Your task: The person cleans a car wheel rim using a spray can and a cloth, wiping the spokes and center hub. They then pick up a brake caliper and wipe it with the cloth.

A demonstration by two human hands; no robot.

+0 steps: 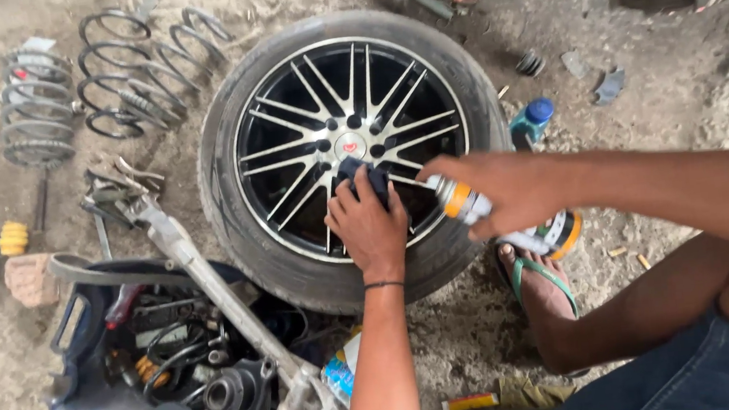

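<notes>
A car wheel (241, 198) with a black and silver multi-spoke rim lies flat on the dusty ground. My left hand (369, 226) presses a dark blue cloth (364, 179) onto the rim's spokes just below the hub. My right hand (495, 189) holds a white spray can (470, 207) with an orange band, its nozzle end pointing toward the cloth and rim. The can's lower end reaches down over my sandalled foot.
Coil springs (120, 77) lie at the upper left. A metal suspension arm (214, 288) and dark car parts (176, 362) sit at the lower left. A blue-capped bottle (533, 120) stands right of the tyre. My foot in a green sandal (543, 282) rests by the tyre.
</notes>
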